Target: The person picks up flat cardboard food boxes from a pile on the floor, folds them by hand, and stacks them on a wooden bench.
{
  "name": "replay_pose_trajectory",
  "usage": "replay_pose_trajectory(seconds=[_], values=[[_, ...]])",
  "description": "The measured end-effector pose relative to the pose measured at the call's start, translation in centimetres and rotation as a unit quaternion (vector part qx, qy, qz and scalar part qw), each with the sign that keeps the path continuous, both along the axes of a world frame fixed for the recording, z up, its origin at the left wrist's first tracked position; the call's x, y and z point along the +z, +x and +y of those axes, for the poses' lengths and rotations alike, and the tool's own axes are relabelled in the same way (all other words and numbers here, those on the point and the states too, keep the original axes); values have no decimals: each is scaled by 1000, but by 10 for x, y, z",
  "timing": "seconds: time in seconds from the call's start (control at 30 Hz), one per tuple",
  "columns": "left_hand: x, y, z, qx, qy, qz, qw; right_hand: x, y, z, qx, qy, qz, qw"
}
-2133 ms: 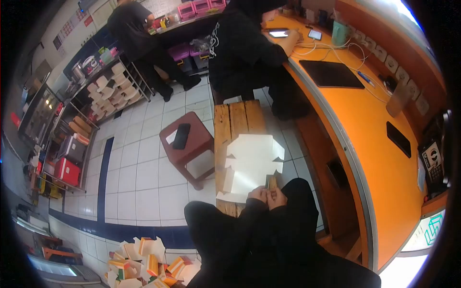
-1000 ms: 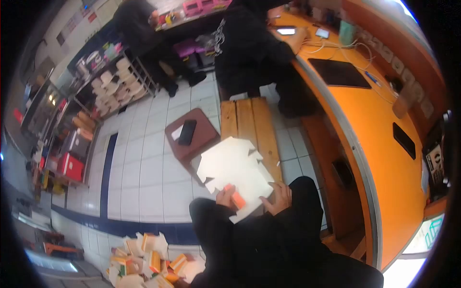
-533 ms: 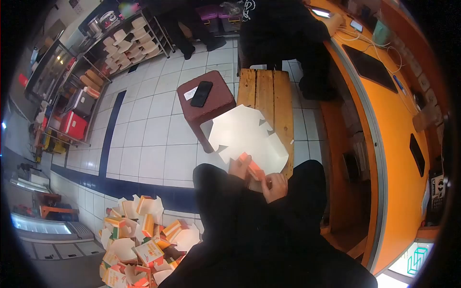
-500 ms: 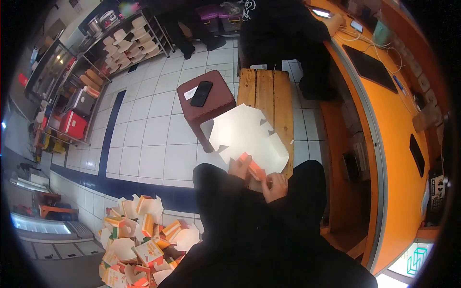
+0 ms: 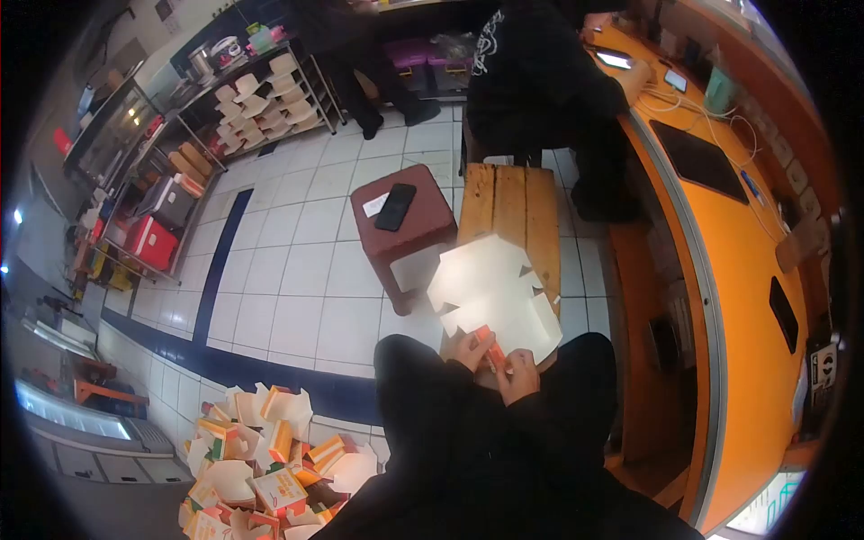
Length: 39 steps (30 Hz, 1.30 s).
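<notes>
A large white cardboard sheet (image 5: 490, 283) with notched edges lies over the front end of the wooden bench (image 5: 511, 202). At its near edge is a folded orange-red flap (image 5: 489, 346). My left hand (image 5: 467, 351) is closed on the left end of that flap. Closed at the flap's right side is my right hand (image 5: 518, 376), its fingertips pinching the edge. The underside of the sheet is hidden.
Folded orange and white boxes (image 5: 279, 468) are heaped at lower left. A maroon stool (image 5: 423, 202) bears a black phone (image 5: 396, 208). The orange counter (image 5: 711, 225) runs along the right. One person (image 5: 540, 81) sits beyond the bench; another stands at the back.
The view has tilted upward, so the scene sits lower in the frame. Both hands still hold the orange-red flap, and the sheet has turned slightly.
</notes>
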<state>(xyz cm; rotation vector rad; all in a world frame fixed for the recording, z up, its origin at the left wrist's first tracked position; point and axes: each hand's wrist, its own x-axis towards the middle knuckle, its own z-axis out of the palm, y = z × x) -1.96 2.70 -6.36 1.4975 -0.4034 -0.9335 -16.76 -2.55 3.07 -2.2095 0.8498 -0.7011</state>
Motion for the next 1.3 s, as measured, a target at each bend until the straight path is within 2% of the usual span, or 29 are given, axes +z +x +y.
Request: replay_pose_trajectory(seconds=[0.03, 0.07, 0.1, 0.13, 0.17, 0.23, 0.3, 0.33, 0.37, 0.4, 0.43, 0.47, 0.57, 0.67, 0.73, 0.77, 0.83, 0.87, 0.93, 1.0, 1.13, 1.2, 1.3], values=[[21, -1, 1, 4, -2, -5, 1000, -1, 1, -2, 4, -2, -5, 1000], [41, -7, 2, 76, -12, 158, 984, -1, 3, -4, -8, 66, 21, 998], [56, -8, 3, 144, -22, 315, 938, -2, 4, -5, -20, 134, 46, 990], [44, 0, 14, 129, -74, 353, 924, -3, 5, -6, -17, 132, 40, 990], [39, 7, 17, 129, -78, 347, 926, -3, 4, -5, -17, 132, 58, 989], [43, 19, 17, 216, -40, 337, 915, 2, 6, -3, -16, 129, 69, 989], [43, 27, 11, 226, -34, 282, 932, 10, 8, 0, 13, 161, 145, 976], [38, 29, 10, 205, -12, 209, 956, 14, 11, 1, 32, 175, 188, 966], [32, 31, 10, 184, 8, 134, 974, 8, 13, 2, 33, 172, 180, 968], [21, 32, 8, 183, -25, 111, 977, -3, 14, 3, 47, 170, 197, 964], [10, 31, 12, 175, 41, -20, 984, -13, 15, 3, 60, 168, 213, 961], [9, 30, 14, 166, 107, -151, 969, -14, 16, 2, 61, 163, 205, 963], [27, 8, 18, 169, 116, -185, 961, -18, 22, 4, 37, 173, 200, 964], [25, -6, 17, 166, 161, -172, 958, -25, 26, 3, 31, 161, 190, 968], [23, -9, 11, 176, 129, -138, 966, -22, 30, 1, 5, 159, 207, 965], [16, -16, 13, 184, 105, -97, 972, -27, 30, 2, 5, 158, 205, 966], [-33, -19, 12, 206, 94, -125, 966, -38, 28, 0, 16, 163, 169, 972], [-37, -23, 11, 228, 101, -109, 962, -35, 28, -1, 16, 162, 168, 972], [-21, -24, 9, 249, 105, -96, 958, -24, 28, 2, 21, 156, 174, 972], [8, -24, 11, 277, 35, 28, 960, -20, 29, 1, 22, 156, 171, 972], [6, -18, 10, 269, 54, -26, 961, -16, 32, 2, 20, 166, 173, 971], [18, -18, 11, 284, -2, 57, 957, -10, 31, 3, 24, 165, 175, 970], [27, -20, 15, 260, 41, 10, 965, -14, 32, 4, 26, 167, 170, 971]])
